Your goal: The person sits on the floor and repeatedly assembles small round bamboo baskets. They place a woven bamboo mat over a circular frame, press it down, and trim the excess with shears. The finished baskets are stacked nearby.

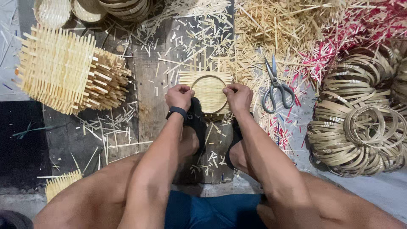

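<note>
A square woven bamboo mat lies on the floor between my feet, with a thin round bamboo ring laid on top of it. My left hand grips the ring's left side and presses it onto the mat. My right hand grips the ring's right side in the same way. A black band sits on my left wrist. Both feet wear dark sandals just below the mat.
Grey scissors lie right of the mat. A stack of woven mats sits at the left. A pile of bamboo rings fills the right. Loose natural and pink bamboo strips cover the floor. Round baskets stand at the top left.
</note>
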Available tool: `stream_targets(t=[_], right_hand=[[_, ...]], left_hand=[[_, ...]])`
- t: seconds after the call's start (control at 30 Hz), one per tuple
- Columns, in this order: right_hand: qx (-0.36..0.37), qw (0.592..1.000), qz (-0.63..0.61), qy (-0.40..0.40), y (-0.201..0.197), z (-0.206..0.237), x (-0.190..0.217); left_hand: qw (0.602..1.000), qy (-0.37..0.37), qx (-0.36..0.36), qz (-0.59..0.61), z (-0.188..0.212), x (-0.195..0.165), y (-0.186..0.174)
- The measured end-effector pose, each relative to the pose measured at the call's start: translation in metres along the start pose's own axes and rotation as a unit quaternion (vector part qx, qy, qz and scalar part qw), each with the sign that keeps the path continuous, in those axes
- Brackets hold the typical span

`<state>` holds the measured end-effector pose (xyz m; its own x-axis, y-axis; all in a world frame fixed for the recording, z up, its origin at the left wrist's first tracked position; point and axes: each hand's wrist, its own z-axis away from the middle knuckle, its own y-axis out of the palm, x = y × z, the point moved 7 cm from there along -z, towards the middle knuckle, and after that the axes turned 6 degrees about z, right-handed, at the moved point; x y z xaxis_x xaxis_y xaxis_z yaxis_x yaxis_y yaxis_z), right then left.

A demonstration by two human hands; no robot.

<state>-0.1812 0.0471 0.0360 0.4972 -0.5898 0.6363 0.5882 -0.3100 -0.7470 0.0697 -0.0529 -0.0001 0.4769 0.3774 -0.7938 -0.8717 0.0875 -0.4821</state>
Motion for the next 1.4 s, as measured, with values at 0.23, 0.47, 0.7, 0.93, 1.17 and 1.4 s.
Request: stream_targets(t=[0.23,0.47,0.7,0.93,1.17,1.4], right_hand=[[0.043,0.998,-0.033,0.02,0.007,0.002,-0.01],[0.101,0.993,-0.053,-0.013,0.022,-0.026,-0.023],[0.062,0.997,0.041,0.01,0.006,-0.017,0.002],[0.178,0.875,-0.283,0.35,0.107,0.102,-0.02],[0.091,0.947,-0.18,0.251,0.115,0.087,-0.03],[0.131,0.952,-0.225,0.162,0.109,0.083,-0.01]], left_hand=[[1.0,0.007,0.013,-0.006,0.004,-0.002,-0.01],[0.996,0.007,0.079,0.038,-0.02,0.008,0.0],[0.972,0.1,0.131,-0.165,-0.026,-0.035,-0.002],[0.896,0.396,0.198,-0.028,-0.006,-0.098,0.042],[0.913,0.378,0.152,0.025,-0.028,-0.073,0.062],[0.955,0.224,0.184,0.065,-0.047,-0.064,0.07]])
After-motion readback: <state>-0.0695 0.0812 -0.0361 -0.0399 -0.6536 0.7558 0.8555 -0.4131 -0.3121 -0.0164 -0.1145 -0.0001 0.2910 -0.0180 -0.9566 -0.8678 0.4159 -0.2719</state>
